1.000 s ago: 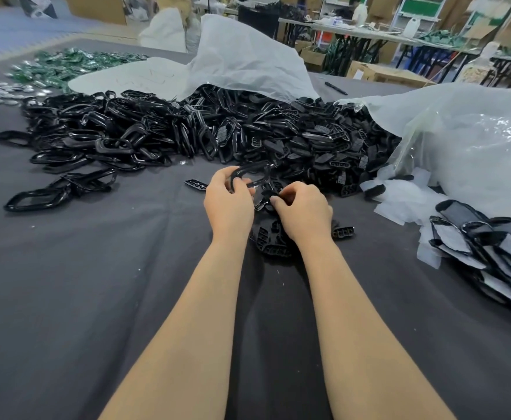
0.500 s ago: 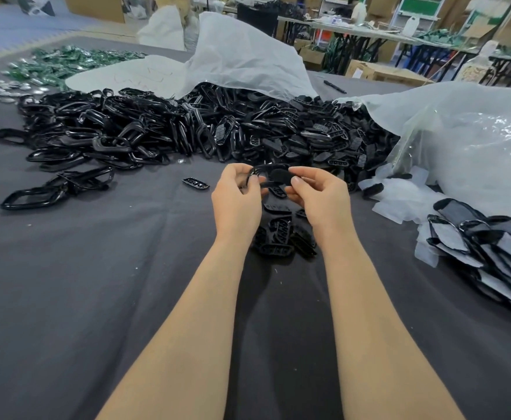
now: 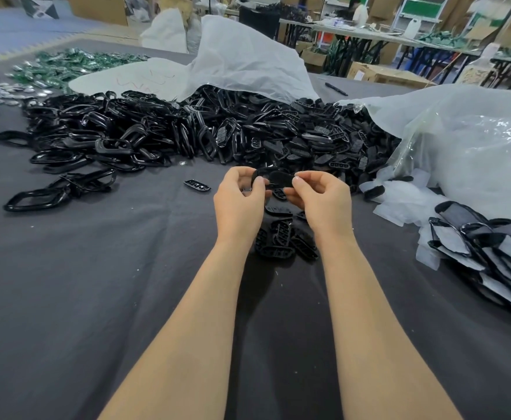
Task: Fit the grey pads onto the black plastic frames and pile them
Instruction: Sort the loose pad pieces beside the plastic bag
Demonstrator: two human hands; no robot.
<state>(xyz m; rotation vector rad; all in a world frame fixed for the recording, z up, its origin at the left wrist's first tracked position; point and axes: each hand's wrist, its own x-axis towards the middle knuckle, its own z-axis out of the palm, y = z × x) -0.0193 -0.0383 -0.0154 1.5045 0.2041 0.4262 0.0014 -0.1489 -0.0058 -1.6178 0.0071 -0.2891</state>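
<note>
- We see the left hand (image 3: 238, 204) curled round one end of a black oval plastic frame (image 3: 259, 176), held up clear of the dark grey cloth-covered bench (image 3: 96, 283).
- The right hand (image 3: 320, 201) pinches a dark oval pad (image 3: 280, 178) by its far end, laid across the frame. We cannot tell whether it is seated yet.
- To do this well, we would line up the pad's outline with the frame's opening. We would then press round the rim from one end, keeping the frame steady in the left hand.
- The fitted pieces belong on the slanting pile of grey-faced black frames (image 3: 490, 253) at the right.
- A white woven sack (image 3: 248, 62) lies open, and a heap of loose black frames (image 3: 157, 137) spills from its mouth.
- A clear plastic bag (image 3: 475, 140) sags beside it, with small black slotted pieces (image 3: 323, 140) at its mouth. Glare hides what is inside.
- More slotted pieces sit in a small cluster (image 3: 281, 242) below the hands.
</note>
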